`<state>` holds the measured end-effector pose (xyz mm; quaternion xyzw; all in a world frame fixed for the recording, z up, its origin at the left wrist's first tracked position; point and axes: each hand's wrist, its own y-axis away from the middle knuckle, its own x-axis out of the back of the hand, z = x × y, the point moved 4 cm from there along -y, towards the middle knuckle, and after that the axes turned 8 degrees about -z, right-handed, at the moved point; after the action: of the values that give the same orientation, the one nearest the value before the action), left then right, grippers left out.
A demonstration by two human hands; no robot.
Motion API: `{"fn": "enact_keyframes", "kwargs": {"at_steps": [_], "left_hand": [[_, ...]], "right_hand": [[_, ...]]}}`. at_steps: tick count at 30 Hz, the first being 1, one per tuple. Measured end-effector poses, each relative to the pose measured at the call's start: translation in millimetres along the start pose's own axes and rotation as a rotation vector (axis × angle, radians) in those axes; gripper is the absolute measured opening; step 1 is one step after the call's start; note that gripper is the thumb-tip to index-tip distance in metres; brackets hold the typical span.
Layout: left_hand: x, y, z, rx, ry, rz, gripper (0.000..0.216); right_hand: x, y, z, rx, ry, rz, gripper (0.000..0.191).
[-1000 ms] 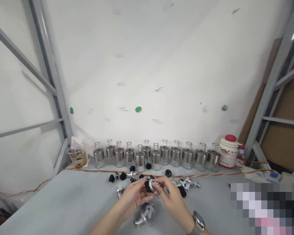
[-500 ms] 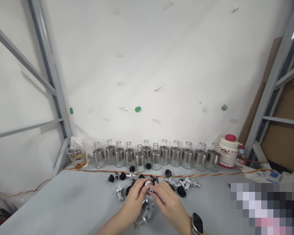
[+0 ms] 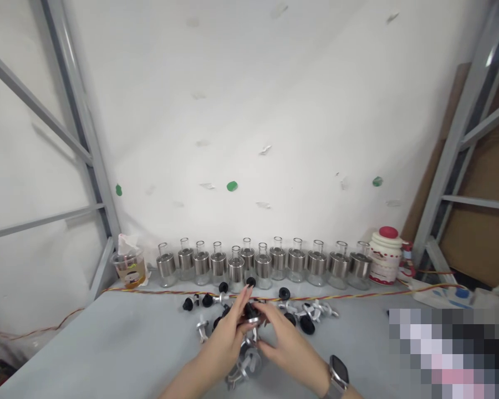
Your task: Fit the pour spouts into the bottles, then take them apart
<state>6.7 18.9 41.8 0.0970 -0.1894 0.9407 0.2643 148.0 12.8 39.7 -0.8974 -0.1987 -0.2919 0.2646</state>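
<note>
A silver-and-black bottle pourer (image 3: 252,313) is held between my two hands, black part up and silver stem down. My left hand (image 3: 228,333) grips it from the left, thumb across the front and fingers pointing up. From the other side, my right hand (image 3: 291,344) curls its fingers around the pourer's right side and stem. Just below my hands lie several silver pourer pieces (image 3: 243,368). More silver and black parts lie behind, among them a black stopper (image 3: 307,325) on the right and a silver spout (image 3: 202,328) on the left.
Several glass bottles with steel sleeves (image 3: 236,268) stand in a row along the wall. A twisted cable (image 3: 166,291) crosses the grey table (image 3: 87,343) before them. A plastic cup (image 3: 130,270) is at the left end; a white jar with a red lid (image 3: 385,257) at the right.
The pourer has been turned so its black part now faces up. My left fingers have straightened upward, and my right hand has shifted slightly down and right around it.
</note>
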Motion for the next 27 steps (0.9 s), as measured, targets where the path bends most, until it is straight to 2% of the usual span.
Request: {"fn": "enact_keyframes", "kwargs": {"at_steps": [5, 11, 18, 23, 27], "left_hand": [[3.3, 1.1, -3.2, 0.051, -0.280, 0.028, 0.054], [9.4, 2.0, -3.6, 0.024, -0.589, 0.055, 0.043], [6.5, 2.4, 8.6, 0.087, -0.675, 0.027, 0.026], [2.7, 0.9, 4.1, 0.047, -0.775, -0.002, 0.034], [0.8, 0.3, 2.6, 0.014, -0.872, -0.026, 0.037]], "right_hand": [[-2.5, 0.0, 2.0, -0.008, 0.020, 0.021, 0.043], [0.2, -0.2, 0.1, -0.035, 0.041, 0.037, 0.044], [-5.6, 0.8, 0.5, -0.019, 0.098, -0.009, 0.060], [-9.6, -0.1, 2.3, -0.014, 0.216, -0.040, 0.068], [-9.0, 0.5, 2.0, -0.023, 0.290, -0.016, 0.064]]}}
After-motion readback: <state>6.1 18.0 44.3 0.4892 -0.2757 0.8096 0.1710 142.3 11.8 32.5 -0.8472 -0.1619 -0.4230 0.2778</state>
